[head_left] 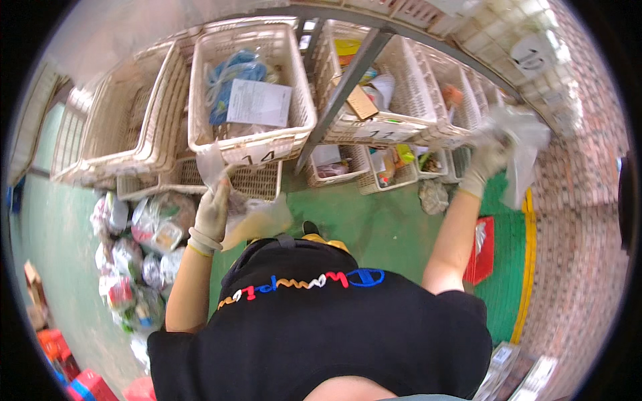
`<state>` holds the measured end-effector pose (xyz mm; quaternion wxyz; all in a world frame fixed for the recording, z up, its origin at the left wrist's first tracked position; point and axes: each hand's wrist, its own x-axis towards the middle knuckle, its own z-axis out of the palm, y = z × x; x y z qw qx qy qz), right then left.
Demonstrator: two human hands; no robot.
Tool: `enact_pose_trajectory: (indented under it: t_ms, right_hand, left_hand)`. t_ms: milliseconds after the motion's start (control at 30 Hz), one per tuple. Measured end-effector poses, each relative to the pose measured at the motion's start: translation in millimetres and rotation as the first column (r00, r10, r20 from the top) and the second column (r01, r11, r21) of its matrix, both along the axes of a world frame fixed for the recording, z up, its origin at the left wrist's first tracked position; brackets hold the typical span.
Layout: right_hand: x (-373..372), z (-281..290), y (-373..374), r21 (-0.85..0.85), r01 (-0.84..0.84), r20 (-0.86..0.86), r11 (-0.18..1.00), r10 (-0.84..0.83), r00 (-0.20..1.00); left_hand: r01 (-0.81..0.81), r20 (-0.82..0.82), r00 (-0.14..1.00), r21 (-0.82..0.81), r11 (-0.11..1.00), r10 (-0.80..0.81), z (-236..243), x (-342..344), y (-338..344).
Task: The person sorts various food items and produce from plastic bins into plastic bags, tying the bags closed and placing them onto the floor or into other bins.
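Okay, nearest to me is the black T-shirt (348,334), with the two forearms reaching out past it on either side. At the end of the left one, the gloved left hand (212,212) pinches a clear bag (262,222). One filmy end sticks up past the fingertips, and the rest hangs just to the right of the palm, above the floor.

Out to the right and farther off, the gloved right hand (489,159) grips a second bag (525,160), also clear, which spreads to the right of the fingers and droops below them. I get blur there, so I can't tell which fingers do the holding. The hands are well apart, each with its own plastic.

Beyond the left hand I see a white basket (307,120) holding blue packaging (234,83) and a white sheet (259,103); I can't tell whether the raised plastic touches its front. Next to that, past a grey post (348,87), more crates (421,100) line the shelf, nearer the right hand.
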<state>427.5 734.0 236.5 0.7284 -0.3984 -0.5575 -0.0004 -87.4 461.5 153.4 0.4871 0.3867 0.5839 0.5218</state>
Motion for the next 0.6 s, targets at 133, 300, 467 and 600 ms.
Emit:
enact_pose_trajectory:
  t_ms: [133,300,467,600]
  right_hand:
    - [-51.8,-101.1,130.0,-0.552,0.299,0.699,0.779,0.236,0.676]
    - [-175.8,-83.4,67.1,-0.559,0.327,0.82,0.762,0.451,0.351]
    - [-267.3,-30.9,-86.5,-0.665,-0.699,0.072,-0.262,0.909,-0.41]
    - [-272.0,-41.7,-89.8,-0.791,-0.192,-0.43,-0.581,0.751,-0.5]
  left_hand:
    - [-0.075,-0.124,0.987,0.227,0.971,0.105,48.4,42.1,-9.4]
    - [-0.335,0.054,0.942,0.053,0.941,0.332,86.6,88.4,-25.6]
    - [-0.309,0.12,0.943,-0.022,0.951,0.31,112.2,127.1,-17.3]
    - [-0.451,-0.36,0.832,0.004,0.892,0.422,104.9,139.1,-5.3]
